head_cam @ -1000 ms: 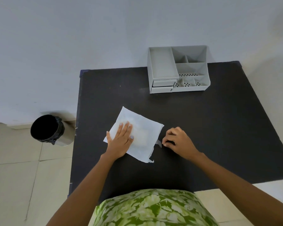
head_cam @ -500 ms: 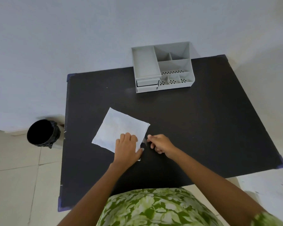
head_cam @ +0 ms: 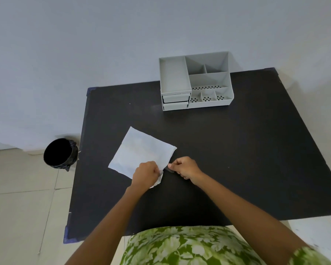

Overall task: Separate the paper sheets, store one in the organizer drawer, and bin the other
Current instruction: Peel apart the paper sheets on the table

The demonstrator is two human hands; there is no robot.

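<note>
From the head view, the paper sheets lie flat on the black desk, toward its left edge and nearer the front than the back. The left hand is clenched on the near right corner of the paper, where the edge curls up, probably to hold the stack still. The right hand, just beside that corner, is curled with thumb and finger pinched on something small and dark at the paper's edge (a clip or a tab, too small to tell), likely to free one sheet from the other. The sheets look not yet parted.

The grey organizer stands at the desk's back edge, well apart from the hands. Its open compartments show nothing inside, and its two drawers at the front left are closed. The bin, lined in black, sits on the floor off the desk's left edge; its inside is too dark to read.
</note>
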